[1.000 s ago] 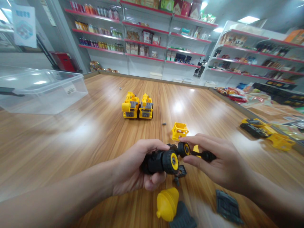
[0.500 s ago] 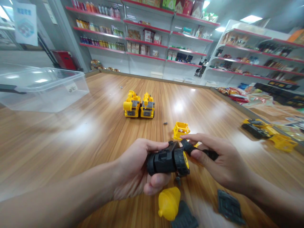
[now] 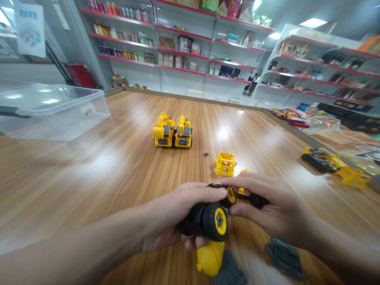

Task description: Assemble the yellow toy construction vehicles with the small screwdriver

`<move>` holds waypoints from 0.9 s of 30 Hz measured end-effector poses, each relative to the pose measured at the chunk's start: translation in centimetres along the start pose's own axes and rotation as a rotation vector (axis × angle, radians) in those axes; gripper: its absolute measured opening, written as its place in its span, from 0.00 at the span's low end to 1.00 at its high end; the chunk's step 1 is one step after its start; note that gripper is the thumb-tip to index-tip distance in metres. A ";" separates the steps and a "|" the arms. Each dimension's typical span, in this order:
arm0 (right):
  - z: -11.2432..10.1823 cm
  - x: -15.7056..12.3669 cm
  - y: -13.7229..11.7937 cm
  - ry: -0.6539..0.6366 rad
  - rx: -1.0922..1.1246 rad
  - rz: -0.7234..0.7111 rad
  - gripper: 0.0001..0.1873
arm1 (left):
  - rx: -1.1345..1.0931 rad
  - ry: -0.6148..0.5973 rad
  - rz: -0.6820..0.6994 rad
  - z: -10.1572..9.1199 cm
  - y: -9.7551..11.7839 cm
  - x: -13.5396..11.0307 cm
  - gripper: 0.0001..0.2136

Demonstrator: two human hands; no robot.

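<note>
My left hand (image 3: 181,213) is wrapped round a black toy-truck chassis (image 3: 192,221), tilted above the table. Its near wheel (image 3: 220,222), a black tyre with a yellow hub, faces right. My right hand (image 3: 273,206) grips another yellow-hubbed wheel (image 3: 231,195) at the chassis's far end, and my left thumb rests close by. A slim black tool-like piece (image 3: 258,200) is tucked under the right fingers; its ends are hidden. Below the chassis lies a yellow drum-shaped part (image 3: 210,259), beside dark grey plastic pieces (image 3: 230,271) (image 3: 285,258).
Beyond my hands sits a yellow open frame part (image 3: 225,164), with a small screw (image 3: 206,154) nearby. Two yellow toy trucks (image 3: 173,132) stand farther back. A clear plastic bin (image 3: 59,122) is at left, a yellow-black toy vehicle (image 3: 323,160) at right.
The right hand has brought the loose wheel left against the chassis's far end. The chassis has turned, its near wheel's hub now facing me more, and the left thumb has moved right.
</note>
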State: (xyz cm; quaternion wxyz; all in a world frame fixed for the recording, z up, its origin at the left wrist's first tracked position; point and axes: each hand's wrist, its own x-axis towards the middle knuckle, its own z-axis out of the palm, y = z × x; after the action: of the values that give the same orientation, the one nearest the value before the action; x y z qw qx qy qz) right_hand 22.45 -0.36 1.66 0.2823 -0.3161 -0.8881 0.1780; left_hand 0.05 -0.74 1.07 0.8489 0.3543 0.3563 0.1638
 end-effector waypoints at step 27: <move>0.6 -0.3 -0.2 -0.434 -0.068 -0.023 0.08 | -0.051 0.302 0.202 -1.0 0.5 0.6 0.18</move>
State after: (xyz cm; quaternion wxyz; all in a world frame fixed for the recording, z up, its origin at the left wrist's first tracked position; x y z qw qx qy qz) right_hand 22.14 -0.75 1.17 0.0758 -0.2697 -0.9370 0.2087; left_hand -0.27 0.43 0.58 0.7737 0.3383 0.4378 0.3086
